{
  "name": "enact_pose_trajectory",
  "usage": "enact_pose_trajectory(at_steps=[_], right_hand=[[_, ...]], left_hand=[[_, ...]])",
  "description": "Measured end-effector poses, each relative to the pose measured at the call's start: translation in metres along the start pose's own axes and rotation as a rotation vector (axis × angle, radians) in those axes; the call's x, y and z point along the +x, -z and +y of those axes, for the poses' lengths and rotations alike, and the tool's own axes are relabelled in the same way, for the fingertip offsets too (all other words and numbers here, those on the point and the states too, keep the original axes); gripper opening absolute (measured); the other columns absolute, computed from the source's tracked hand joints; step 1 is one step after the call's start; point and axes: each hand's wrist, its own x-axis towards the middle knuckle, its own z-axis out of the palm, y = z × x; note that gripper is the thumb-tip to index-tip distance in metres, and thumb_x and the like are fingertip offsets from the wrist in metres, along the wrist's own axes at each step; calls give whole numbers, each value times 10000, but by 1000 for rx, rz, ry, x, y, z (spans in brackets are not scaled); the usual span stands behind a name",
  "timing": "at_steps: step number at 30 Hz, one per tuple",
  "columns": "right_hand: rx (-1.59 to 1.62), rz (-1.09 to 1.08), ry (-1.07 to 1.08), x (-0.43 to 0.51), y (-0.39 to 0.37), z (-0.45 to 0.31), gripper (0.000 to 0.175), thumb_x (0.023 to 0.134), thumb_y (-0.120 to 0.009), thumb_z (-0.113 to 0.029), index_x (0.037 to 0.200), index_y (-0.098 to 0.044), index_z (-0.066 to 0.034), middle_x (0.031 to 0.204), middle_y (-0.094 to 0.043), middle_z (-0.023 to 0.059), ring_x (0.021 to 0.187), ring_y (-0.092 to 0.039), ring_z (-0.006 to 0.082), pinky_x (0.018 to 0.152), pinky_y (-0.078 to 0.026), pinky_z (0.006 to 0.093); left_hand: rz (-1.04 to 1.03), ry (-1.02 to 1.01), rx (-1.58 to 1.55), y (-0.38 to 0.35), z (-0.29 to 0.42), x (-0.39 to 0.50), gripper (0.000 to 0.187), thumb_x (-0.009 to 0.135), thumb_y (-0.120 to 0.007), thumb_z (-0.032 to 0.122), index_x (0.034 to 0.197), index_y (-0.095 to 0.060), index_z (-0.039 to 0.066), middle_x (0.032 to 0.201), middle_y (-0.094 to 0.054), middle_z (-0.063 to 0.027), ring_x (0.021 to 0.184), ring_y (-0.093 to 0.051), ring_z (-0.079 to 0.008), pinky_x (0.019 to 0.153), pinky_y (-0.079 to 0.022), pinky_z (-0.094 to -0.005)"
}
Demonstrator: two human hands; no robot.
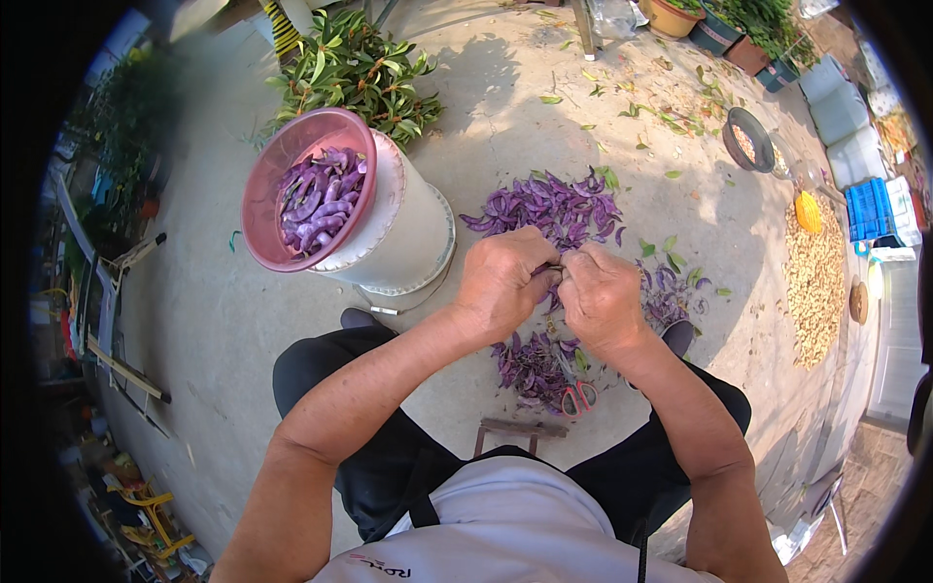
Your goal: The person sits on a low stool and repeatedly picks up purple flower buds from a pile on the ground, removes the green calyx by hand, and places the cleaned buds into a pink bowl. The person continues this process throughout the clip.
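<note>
Both hands meet in front of my chest, fingertips together. My left hand (508, 280) pinches a purple bean pod (548, 270), and my right hand (599, 295) grips its other side; fingers hide most of it. Beyond them lies a pile of purple bean pods (550, 204) on the concrete. Below my hands is a heap of purple scraps (532, 375), with red-handled scissors (579, 398) at its right edge. More thin trimmings (665, 291) lie by my right foot. At the left, a tilted pink plastic basin (255, 211) holds purple pods (324, 204).
A white round drum (408, 226) supports the basin, with a cable (430, 288) at its foot. A leafy green plant (357, 80) stands behind. At right are spread peanuts (813, 291), a dark round bowl (762, 142) and a blue crate (869, 210). A small wooden stool (521, 428) is near my lap.
</note>
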Motion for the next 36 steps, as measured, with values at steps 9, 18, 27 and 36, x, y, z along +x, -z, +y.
enact_pose_trajectory(at_steps=[9, 18, 27, 36], right_hand=[[278, -20, -226, 0, 4, -16, 153, 797, -649, 52, 942, -665, 5, 790, -634, 152, 608, -624, 335, 553, -501, 413], [112, -730, -113, -46, -5, -41, 118, 796, -671, -63, 882, -669, 18, 733, -657, 190, 681, -663, 400, 600, -525, 494], [130, -1135, -8, -88, -18, -64, 98, 660, -693, -29, 743, -719, 17, 718, -689, 235, 709, -716, 422, 605, -562, 511], [74, -1026, 19, -82, -14, -55, 114, 724, -676, -17, 822, -706, 32, 735, -687, 242, 708, -712, 426, 612, -556, 514]], left_hand=[[155, 628, -1081, 16, -12, 16, 68, 961, -766, 124, 994, -769, 65, 893, -713, 8, 720, -558, -50, 582, -395, -231], [233, 605, -1261, 40, -28, 22, 124, 1034, -669, 178, 1011, -705, 62, 832, -664, 11, 614, -437, -52, 525, -298, -232], [437, 421, -937, 77, -19, 34, 101, 948, -772, 72, 1014, -744, -1, 766, -641, 16, 583, -478, -55, 520, -360, -218], [954, 322, -159, 192, -52, 19, 236, 918, -766, 50, 1131, -723, -42, 836, -678, 4, 655, -572, -63, 608, -481, -216]])
